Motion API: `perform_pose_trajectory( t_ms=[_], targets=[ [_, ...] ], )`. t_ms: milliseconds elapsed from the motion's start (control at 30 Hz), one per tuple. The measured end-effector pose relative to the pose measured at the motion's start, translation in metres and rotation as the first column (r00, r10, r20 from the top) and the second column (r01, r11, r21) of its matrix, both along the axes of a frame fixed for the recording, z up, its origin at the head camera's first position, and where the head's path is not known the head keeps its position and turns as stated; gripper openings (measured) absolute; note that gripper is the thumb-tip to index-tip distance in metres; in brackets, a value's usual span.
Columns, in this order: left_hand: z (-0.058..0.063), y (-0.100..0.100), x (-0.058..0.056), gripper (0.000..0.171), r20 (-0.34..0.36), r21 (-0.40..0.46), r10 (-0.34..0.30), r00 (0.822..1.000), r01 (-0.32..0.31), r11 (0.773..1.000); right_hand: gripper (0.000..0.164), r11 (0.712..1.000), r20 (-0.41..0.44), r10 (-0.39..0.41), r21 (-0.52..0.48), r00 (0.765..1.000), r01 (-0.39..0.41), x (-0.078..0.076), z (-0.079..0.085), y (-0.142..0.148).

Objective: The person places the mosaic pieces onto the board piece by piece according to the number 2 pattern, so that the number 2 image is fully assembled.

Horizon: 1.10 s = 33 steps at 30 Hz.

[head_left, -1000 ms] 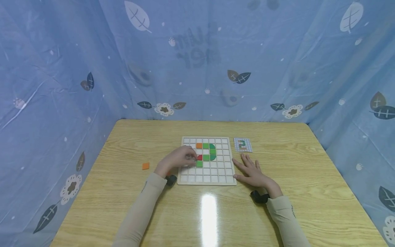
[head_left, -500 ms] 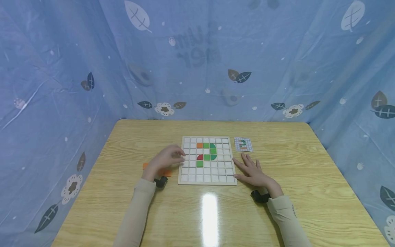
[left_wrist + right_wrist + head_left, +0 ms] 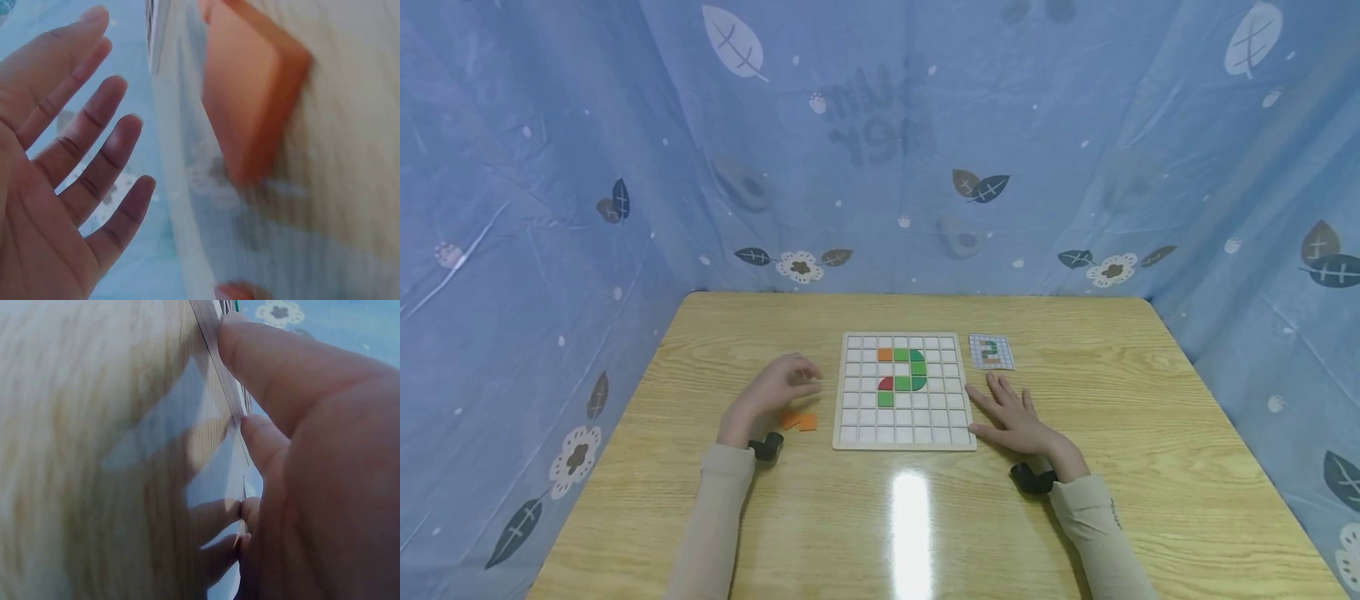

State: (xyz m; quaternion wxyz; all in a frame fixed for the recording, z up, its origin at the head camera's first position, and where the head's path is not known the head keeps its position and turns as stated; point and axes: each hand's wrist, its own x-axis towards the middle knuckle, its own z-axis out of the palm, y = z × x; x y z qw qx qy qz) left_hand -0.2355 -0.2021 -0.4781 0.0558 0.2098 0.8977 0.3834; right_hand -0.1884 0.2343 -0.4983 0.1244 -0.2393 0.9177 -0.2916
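Note:
My left hand (image 3: 771, 390) hovers left of the white grid board (image 3: 857, 442), its fingers loosely bent and holding nothing. Below its fingers lie orange square tiles (image 3: 807, 422); one orange tile (image 3: 240, 87) looms large in the left wrist view. On the board an orange tile (image 3: 885, 354), green tiles (image 3: 917, 367) and a red rounded tile (image 3: 886, 383) form a hooked curve, with a green square (image 3: 886, 399) at its lower end. Flat on the table, my right hand (image 3: 1017, 423) spreads its fingers, thumb and index fingertip touching the board's right edge.
A small pattern card (image 3: 991, 352) with a coloured figure lies just right of the board's upper corner. Blue patterned curtains (image 3: 880, 167) enclose the back and sides of the wooden table (image 3: 1075, 333).
My left hand has drawn back leftward from over the board to beside it, uncovering the red and green tiles. The right hand has stayed in place.

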Motion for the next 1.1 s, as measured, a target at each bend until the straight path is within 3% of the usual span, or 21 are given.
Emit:
perform_pose_trajectory(
  t_ms=[300, 600, 1100],
  targets=[
    [0.000, -0.027, 0.010, 0.019, 0.018, 0.011, 0.054, 0.998, -0.055, 0.998, 0.067, 1.000, 0.002, -0.002, 0.001, 1.000, 0.002, 0.000, 0.001, -0.002],
    [-0.005, -0.055, 0.016, 0.026, -0.009, -0.021, 0.085, 0.996, -0.085, 0.996, 0.066, 1.000, 0.004, 0.006, -0.008, 1.000, -0.006, 0.000, 0.000, 0.000],
    [0.001, -0.083, 0.026, 0.045, 0.118, -0.073, 0.144, 0.983, -0.136, 0.988, 0.066, 1.000, 0.008, -0.001, -0.010, 1.000, 0.001, 0.000, 0.000, 0.001]
  ],
)
